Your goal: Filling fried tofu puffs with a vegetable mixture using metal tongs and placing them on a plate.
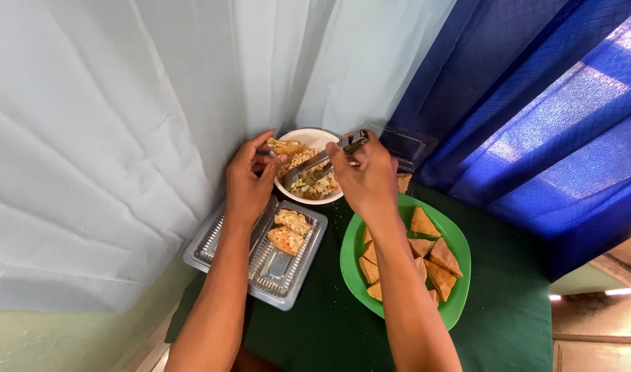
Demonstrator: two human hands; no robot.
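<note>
Pastry piece (285, 145): a triangular fried pastry, held at the bowl's 9 o'clock rim, slightly over the filling; it looks split open, though the view is too small to be sure.
Left hand (250, 180): fingers pressed together on the pastry piece, thumb below, pinching it at its near edge. Best to keep the open side tipped up and steady over the bowl so nothing spills on the cloth.
Tongs (323, 162): metal, running from 2 o'clock down to the bowl's middle, tips in the filling and close to the pastry.
Right hand (365, 176): wrapped shut around the tongs' handles near the hinge end. A light squeeze should lift a modest load; a big one would likely drop off before reaching the pastry.
Filling (308, 176): pale shredded mix with orange and green bits, heaped in the bowl.
Bowl (315, 135): white, round, at the table's far edge against the curtain.
Plastic tray (277, 272): clear, ridged, at the bowl's 7 o'clock, holding two filled pieces (289, 231) at its far end; the near end is bare.
Green plate (460, 248): at the bowl's 5 o'clock, carrying plain triangles (432, 255), partly hidden by the right forearm.
Table (508, 324): covered in dark green cloth.
</note>
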